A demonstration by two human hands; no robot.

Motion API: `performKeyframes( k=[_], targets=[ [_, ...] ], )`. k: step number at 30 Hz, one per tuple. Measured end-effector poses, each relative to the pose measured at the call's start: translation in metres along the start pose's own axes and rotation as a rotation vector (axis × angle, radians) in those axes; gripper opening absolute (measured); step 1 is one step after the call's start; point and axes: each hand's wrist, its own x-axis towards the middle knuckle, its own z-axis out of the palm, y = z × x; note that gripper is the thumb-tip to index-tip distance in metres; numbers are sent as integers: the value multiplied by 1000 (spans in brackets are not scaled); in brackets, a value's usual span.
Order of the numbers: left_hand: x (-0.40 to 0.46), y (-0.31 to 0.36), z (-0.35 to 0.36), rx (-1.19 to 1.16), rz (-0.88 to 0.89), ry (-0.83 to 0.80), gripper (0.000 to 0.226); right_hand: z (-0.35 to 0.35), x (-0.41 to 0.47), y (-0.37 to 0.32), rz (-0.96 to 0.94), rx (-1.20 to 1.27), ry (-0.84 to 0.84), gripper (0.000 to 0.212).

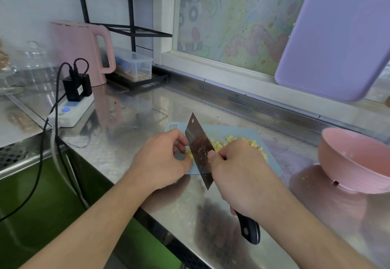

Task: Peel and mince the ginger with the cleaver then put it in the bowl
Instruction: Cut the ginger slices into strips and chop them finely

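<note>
Right hand: we see the right hand [238, 175] at centre frame, fingers curled round the black handle of the cleaver [200, 148], thumb lying against the flat of the blade; the handle's end sticks out below the wrist.
Cleaver: the blade is tilted, one flat face towards us, flecked with bits of ginger; its edge is down on the cutting board [272, 163].
Left hand: the left hand [162, 161] sits just left of the blade, fingers curled with tips at the blade's face; we cannot tell whether they pinch anything.
Ginger: the ginger [219, 145] lies as a yellow minced heap on the pale blue board, behind the blade and both hands.
Bowl: the pink bowl [354, 161] stands on the steel counter [130, 133] at right of frame, well apart from the board.
Upper left: a pink kettle [82, 51]; below it a power strip [71, 110] with black plugs.
</note>
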Motion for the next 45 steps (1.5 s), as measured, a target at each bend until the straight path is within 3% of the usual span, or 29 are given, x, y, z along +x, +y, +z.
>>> performKeyframes(
  k=[6,10,14,18,32,45],
  targets=[
    [0,-1,0,-7,14,18,25,5,4,-4,31,-24,-37,39],
    [0,-2,2,-19,19,34,23,10,10,-6,25,-96,-54,27],
    [1,-3,1,-24,12,45,25,12,10,-11,22,-139,-60,34],
    [1,-3,2,-35,6,48,25,9,11,-10,13,-107,-76,23],
    [3,-3,1,-124,-35,70,23,-3,3,0,63,52,16,41],
    [1,-2,-2,-114,-69,153,25,8,4,-7,-7,-83,-46,28]
  ],
)
